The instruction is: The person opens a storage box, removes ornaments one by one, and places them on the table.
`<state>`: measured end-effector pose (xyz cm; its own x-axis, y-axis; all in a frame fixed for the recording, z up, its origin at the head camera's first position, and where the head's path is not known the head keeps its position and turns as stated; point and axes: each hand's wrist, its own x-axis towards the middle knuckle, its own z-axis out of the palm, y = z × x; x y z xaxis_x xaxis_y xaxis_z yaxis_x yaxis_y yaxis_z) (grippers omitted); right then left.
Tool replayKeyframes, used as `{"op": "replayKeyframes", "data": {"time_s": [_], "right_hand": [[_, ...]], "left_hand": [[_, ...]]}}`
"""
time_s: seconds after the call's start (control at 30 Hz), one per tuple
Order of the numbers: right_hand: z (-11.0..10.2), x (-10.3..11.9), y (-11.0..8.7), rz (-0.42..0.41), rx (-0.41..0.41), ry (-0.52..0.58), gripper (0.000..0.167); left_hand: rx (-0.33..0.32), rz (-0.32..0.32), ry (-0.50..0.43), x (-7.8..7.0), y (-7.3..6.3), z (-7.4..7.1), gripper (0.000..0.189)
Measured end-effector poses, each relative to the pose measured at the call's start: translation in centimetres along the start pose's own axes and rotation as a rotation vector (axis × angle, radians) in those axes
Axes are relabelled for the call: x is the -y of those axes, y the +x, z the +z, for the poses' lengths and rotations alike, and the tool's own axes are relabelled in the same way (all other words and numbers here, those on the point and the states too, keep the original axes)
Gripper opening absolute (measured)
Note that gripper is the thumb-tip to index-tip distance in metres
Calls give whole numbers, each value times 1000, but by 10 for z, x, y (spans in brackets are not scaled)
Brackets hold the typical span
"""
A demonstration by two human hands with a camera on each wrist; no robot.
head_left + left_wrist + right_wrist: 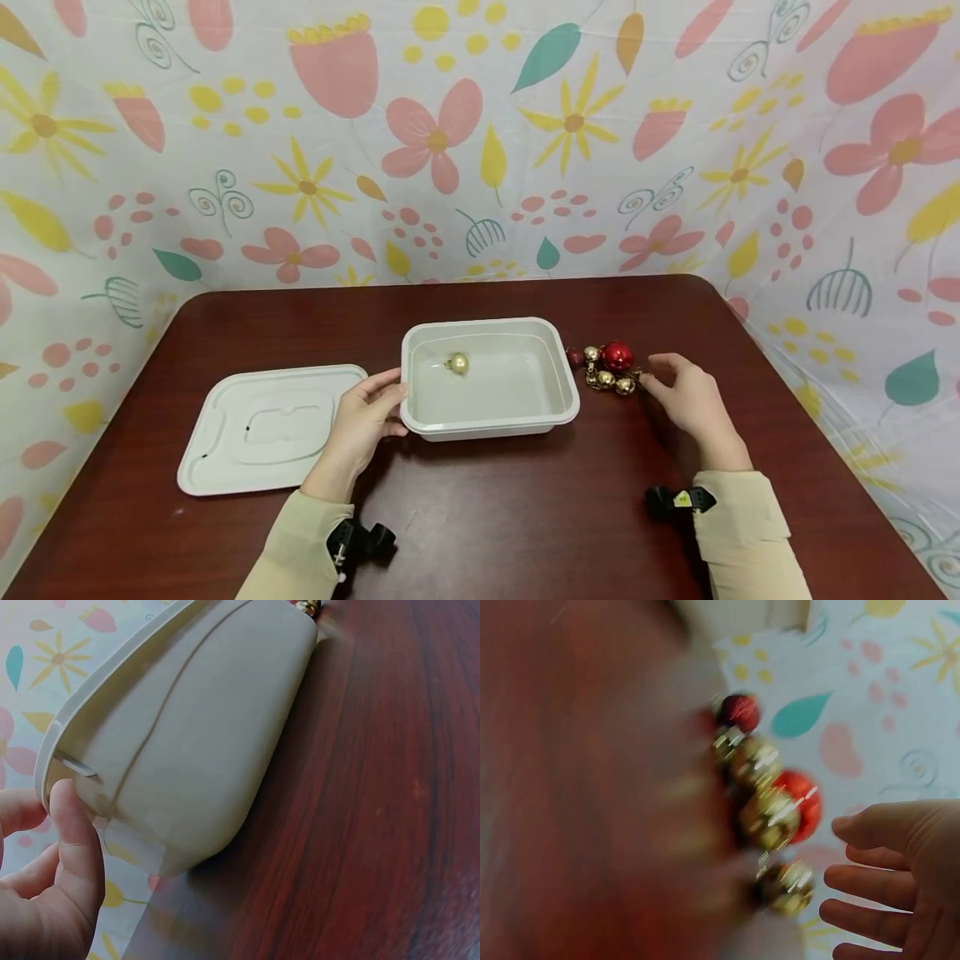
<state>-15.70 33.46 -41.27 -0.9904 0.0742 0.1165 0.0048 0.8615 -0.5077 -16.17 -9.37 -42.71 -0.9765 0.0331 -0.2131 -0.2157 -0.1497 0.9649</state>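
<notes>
A pale rectangular plastic container (491,425) stands on the table with one small gold bauble (459,363) inside. My left hand (365,417) pinches the container's left rim; in the left wrist view the thumb (75,817) lies against the wall below the rim. To the right of the container sits a cluster of baubles: a shiny red bauble (618,357), a darker red bauble (574,358) and several gold baubles (605,380). Just right of the cluster is my right hand (692,404), its fingers extended and nothing in its grasp. The right wrist view is blurred.
A pale lid (262,429) lies flat on the dark wooden table (517,517), left of the container, close to the left forearm. Flower-patterned cloth (480,150) hangs behind the table and along its sides. Each wrist wears a black camera mount (360,542).
</notes>
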Motion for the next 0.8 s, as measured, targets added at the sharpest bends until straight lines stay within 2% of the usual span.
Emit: {"op": "replayKeyframes", "data": {"time_s": [0.2,0.33,0.67,0.8], "right_hand": [[-9,35,-4,-96,-88,38,36],[-4,57,1,-168,-98,64,31],[14,106,16,-337,77,127,27],[18,122,25,-366,162,129,30]], "left_hand": [[6,4,-11,1,1,2,39],[0,1,-19,1,1,2,39],[0,15,-16,2,2,0,39],[2,17,-13,3,2,-1,39]]}}
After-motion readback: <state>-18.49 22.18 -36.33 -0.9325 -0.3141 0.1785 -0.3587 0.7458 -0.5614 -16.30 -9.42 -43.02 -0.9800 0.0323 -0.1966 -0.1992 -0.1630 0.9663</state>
